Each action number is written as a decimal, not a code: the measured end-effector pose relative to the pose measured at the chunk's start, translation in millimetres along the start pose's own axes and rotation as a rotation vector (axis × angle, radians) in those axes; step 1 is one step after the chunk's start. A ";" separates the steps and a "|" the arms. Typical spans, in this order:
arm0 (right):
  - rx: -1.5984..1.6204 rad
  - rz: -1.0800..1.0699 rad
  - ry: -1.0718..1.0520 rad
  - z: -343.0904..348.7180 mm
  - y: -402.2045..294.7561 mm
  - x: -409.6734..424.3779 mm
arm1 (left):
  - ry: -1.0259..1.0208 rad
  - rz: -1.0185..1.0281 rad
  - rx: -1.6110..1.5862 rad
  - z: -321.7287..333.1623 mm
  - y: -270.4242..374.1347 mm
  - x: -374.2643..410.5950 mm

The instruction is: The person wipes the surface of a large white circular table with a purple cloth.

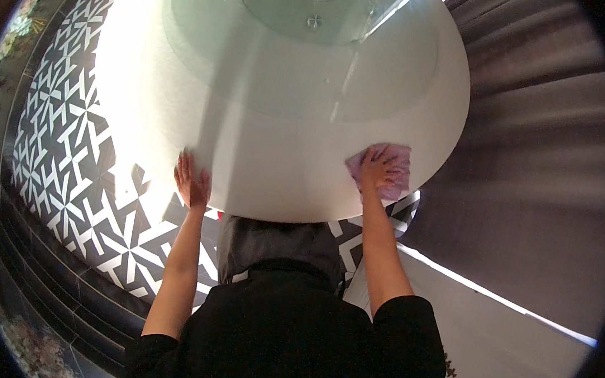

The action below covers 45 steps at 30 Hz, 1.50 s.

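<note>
A round white table (283, 160) stands before me, strongly lit along its left side. My right hand (380, 169) presses a pink cloth (403, 162) against the tabletop near its right front edge. Its fingers are spread over the cloth, which lies partly bunched beneath the palm. At the left front edge, my left hand (192, 182) rests without anything in it. A round glass turntable (301, 75) covers the far middle of the table, with round metal fittings (314, 21) showing at its centre.
A long brown curtain (521, 154) hangs close to the table's right side. Black-and-white patterned floor tiles (70, 163) spread out to the left, bordered by dark steps (51, 280). A pale flat surface (505, 336) lies at the lower right.
</note>
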State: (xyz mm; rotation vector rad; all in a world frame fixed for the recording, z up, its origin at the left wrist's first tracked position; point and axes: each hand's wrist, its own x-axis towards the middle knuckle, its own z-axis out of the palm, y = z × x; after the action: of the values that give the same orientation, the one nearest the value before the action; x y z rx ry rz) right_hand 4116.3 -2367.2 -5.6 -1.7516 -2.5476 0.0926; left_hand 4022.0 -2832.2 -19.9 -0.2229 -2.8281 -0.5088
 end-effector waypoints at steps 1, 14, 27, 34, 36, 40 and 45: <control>0.014 0.004 0.045 5.9 -6.4 -13.6 | 0.007 0.019 -0.016 0.6 1.1 3.4; 0.410 -1.179 -0.177 17.1 -125.8 -326.8 | 0.025 0.133 -0.039 -1.9 -7.8 -0.7; -0.145 -0.980 -0.133 -14.4 44.4 -155.5 | 0.043 0.122 0.006 13.3 -21.0 -8.8; 0.023 -0.518 0.039 8.4 75.7 -107.3 | 0.043 0.158 -0.057 3.5 -5.9 -0.6; 0.073 -0.565 0.246 18.2 55.2 -129.3 | -0.019 0.115 -0.007 1.5 -2.7 -0.7; 0.149 -0.873 0.128 18.1 -13.1 -202.9 | -0.058 0.136 0.006 9.2 -13.4 -2.8; 0.235 -1.094 -0.087 10.1 -111.9 -327.4 | -0.410 0.147 -0.086 4.3 -45.9 5.6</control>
State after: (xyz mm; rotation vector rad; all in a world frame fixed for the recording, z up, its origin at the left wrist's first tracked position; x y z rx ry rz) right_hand 4128.5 -2713.2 -9.1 -0.1453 -2.9829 0.3862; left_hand 4006.8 -2872.6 -36.9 -0.6117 -3.1491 -0.6119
